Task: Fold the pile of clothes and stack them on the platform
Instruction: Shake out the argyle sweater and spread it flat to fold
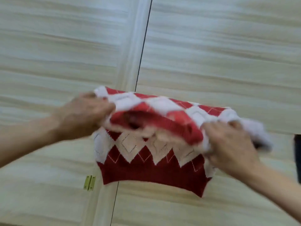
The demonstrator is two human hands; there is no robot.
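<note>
A red and white diamond-patterned knit sweater [151, 167] lies on the pale wooden platform [211, 54], its lower red hem flat toward me. Its upper part is lifted and doubled over toward the hem. My left hand [86, 115] grips the raised fold at its left end, fingers curled into the knit. My right hand [231, 142] grips the fold at its right end. Both hands and the lifted cloth are blurred by motion.
A dark seam [143, 46] runs down the platform between two boards, passing under the sweater. A small brass hinge [89, 182] sits left of the hem. A dark object [297, 157] shows at the right edge. Bare boards spread all around.
</note>
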